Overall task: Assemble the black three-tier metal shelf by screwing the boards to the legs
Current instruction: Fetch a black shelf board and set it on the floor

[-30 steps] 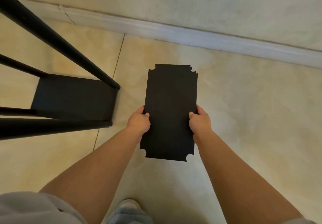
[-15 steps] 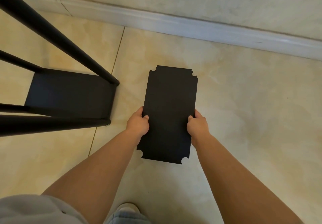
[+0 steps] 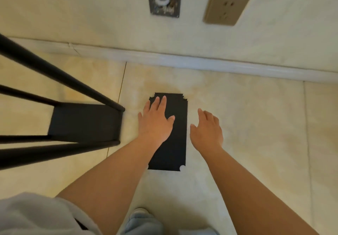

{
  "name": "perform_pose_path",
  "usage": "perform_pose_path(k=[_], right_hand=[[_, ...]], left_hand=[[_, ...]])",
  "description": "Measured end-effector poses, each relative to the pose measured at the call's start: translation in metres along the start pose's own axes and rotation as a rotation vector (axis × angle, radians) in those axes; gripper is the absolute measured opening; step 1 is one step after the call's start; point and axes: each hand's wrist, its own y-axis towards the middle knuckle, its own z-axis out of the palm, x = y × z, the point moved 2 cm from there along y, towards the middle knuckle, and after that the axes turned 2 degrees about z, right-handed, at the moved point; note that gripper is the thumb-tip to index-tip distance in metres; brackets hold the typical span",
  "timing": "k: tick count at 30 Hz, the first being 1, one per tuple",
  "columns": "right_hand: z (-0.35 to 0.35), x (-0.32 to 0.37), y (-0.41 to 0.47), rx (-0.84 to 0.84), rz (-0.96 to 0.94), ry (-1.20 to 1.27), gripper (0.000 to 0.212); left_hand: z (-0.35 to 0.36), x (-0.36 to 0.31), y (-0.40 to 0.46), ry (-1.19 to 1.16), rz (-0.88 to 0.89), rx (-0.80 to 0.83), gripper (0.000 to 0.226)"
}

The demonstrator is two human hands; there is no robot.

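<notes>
The black board (image 3: 172,143) lies flat on the pale floor tile (image 3: 247,125), its long side running away from me toward the baseboard (image 3: 182,61), notched corners showing at the far end and at the near right corner. My left hand (image 3: 155,123) is spread over the board's far left part, fingers straight and thumb out to the right; whether the palm actually presses the board or hangs just above it, I cannot tell. My right hand (image 3: 207,130) is just beside the board's right edge, over the tile, fingers relaxed and slightly apart, gripping nothing. To the left of the board stands the partly built shelf frame (image 3: 84,121), a black board fixed between its black legs (image 3: 60,81), two leg ends near the board's left edge but apart from it. Beyond the board, on the wall above the baseboard, sit a beige socket (image 3: 226,7) and an open wall box (image 3: 164,0). Nearer to me than the board, my shoe (image 3: 140,214) shows.
</notes>
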Motion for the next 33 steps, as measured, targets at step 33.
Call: perform_pose_path(k=[33], right_hand=[[-0.552, -0.277, -0.468, -0.398, 0.452, 0.333, 0.059]], left_hand=[[-0.382, -0.516, -0.442, 0.388, 0.803, -0.004, 0.068]])
